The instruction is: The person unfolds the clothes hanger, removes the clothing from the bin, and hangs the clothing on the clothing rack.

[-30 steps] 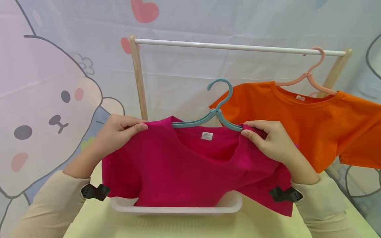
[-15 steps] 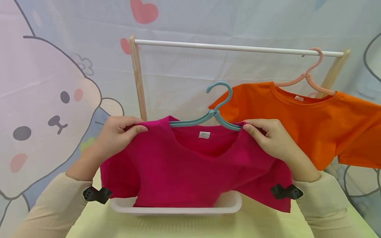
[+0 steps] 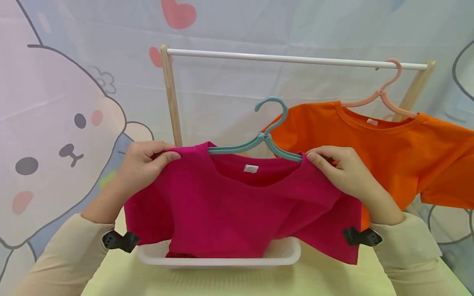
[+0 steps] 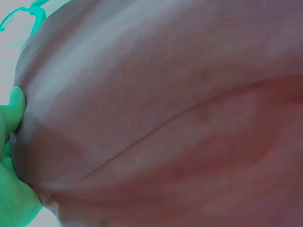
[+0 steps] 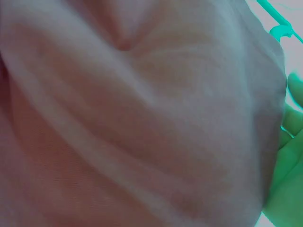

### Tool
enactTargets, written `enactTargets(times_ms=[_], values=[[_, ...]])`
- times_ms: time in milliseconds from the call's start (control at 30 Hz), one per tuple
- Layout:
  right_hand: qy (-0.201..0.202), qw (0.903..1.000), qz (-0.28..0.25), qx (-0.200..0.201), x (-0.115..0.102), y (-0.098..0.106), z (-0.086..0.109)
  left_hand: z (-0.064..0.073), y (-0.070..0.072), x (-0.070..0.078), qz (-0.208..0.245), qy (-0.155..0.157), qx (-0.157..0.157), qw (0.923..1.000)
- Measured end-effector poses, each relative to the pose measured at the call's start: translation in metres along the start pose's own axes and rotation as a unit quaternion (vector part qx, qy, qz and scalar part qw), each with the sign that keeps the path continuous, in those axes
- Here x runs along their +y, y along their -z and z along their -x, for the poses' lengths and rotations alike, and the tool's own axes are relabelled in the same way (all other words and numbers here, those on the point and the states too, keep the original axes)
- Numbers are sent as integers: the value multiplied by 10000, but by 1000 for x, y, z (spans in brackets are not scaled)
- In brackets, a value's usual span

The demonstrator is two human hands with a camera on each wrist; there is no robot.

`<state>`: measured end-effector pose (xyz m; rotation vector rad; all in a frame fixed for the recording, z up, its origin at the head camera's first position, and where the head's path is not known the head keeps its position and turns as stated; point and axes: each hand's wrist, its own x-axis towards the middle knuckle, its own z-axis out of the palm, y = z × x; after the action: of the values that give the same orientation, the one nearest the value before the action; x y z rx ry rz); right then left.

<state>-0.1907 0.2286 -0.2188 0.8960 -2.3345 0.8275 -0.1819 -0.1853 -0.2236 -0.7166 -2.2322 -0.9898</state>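
Note:
A magenta T-shirt (image 3: 229, 209) with a white neck label is held up by its shoulders in the head view. My left hand (image 3: 146, 166) pinches the left shoulder between thumb and fingers. At the other shoulder, my right hand (image 3: 340, 170) grips the cloth beside the collar. A teal hanger (image 3: 263, 137) sits inside the neckline, its arms running into both shoulders and its hook standing free above. Both wrist views are mostly filled by the shirt's cloth (image 4: 165, 118), with each hand at the edge. The hanger's ends are hidden under the fabric.
Behind stands a rack with a white rail (image 3: 296, 59) and wooden posts. An orange T-shirt (image 3: 385, 152) hangs at its right end on a pink hanger (image 3: 381, 93). Below the magenta shirt, a white basket (image 3: 222, 261) rests on the pale yellow table (image 3: 207, 283).
The hands have drawn slightly apart, and the collar looks straighter and flatter. The hanger has shifted a little left. Both hands keep their hold on the shoulders.

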Motion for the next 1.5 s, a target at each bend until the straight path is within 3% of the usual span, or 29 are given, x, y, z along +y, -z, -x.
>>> enactTargets(times_ms=[167,300,533,733,967,1133,1500], values=[[472,9988,110,106,-4,-1,-5,-4,4,2,-101,-78,267,9996],[505,9983,228,193,-6,0,-9,-6,8,6,-195,49,213,9996],[345,9991,-22,-255,-4,0,-8,-4,9,7,-197,251,70,9995],[668,9963,38,-547,-2,-2,-6,-3,9,5,-264,313,41,9992],[794,9961,369,112,-3,-2,-8,-4,11,6,-149,585,-239,9979],[723,9959,365,407,-4,4,-10,-1,16,1,-37,818,-209,9964],[100,9950,601,790,8,22,-13,29,27,-30,58,1660,-327,9856]])
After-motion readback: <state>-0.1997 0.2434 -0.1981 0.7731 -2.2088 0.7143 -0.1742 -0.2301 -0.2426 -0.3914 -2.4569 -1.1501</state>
